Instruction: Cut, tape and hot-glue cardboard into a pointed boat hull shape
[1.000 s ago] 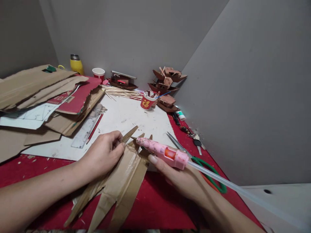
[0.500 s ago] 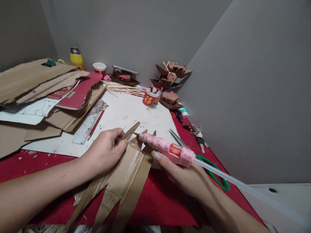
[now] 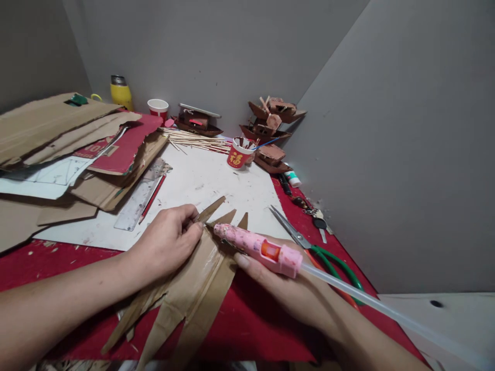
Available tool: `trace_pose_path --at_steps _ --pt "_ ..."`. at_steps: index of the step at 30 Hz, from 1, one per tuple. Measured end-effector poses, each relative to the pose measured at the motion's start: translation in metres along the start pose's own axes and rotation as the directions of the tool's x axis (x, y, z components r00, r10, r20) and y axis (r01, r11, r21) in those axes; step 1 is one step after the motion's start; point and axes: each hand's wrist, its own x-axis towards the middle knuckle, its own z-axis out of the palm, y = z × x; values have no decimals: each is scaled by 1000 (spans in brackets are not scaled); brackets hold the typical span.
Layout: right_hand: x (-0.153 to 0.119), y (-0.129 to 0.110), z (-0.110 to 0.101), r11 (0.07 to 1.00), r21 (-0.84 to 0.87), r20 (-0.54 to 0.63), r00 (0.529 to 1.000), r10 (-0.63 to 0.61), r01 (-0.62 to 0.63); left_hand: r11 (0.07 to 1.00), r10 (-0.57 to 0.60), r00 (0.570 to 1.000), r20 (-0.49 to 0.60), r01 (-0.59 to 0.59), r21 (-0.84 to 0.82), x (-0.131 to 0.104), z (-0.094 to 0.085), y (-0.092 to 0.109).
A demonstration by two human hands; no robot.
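Note:
My left hand (image 3: 174, 234) pinches the upper left edge of a cut cardboard piece (image 3: 195, 281), which has pointed strips at both ends and a lengthwise fold. In my right hand (image 3: 270, 281) is a pink hot glue gun (image 3: 251, 242), its grip hidden behind the palm. A long clear glue stick (image 3: 348, 283) sticks out of its back toward the lower right. The gun's dark nozzle tip is at the cardboard's upper end, close to my left fingertips. Glossy streaks show on the cardboard.
Scissors (image 3: 299, 237) with green and orange handles lie right of my right hand. A ruler (image 3: 141, 198), a red pencil (image 3: 153, 198) and stacked cardboard (image 3: 50, 129) are at left. Farther back are thin sticks (image 3: 197, 140), a red paper cup (image 3: 238, 154) and brown model boats (image 3: 270, 123).
The glue gun has moved left and slightly down along the cardboard's upper end, toward my left fingertips. More of the scissors shows. My left hand keeps its hold.

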Motion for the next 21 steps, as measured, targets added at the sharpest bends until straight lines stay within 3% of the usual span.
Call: trace_pose_path --at_steps 16,21 --pt "-1 1 1 993 -116 -46 999 19 -25 998 55 998 -33 -54 31 2 -4 1" --pt "-2 4 1 992 -124 5 1000 -6 7 997 78 997 -23 -77 16 1 -3 1"
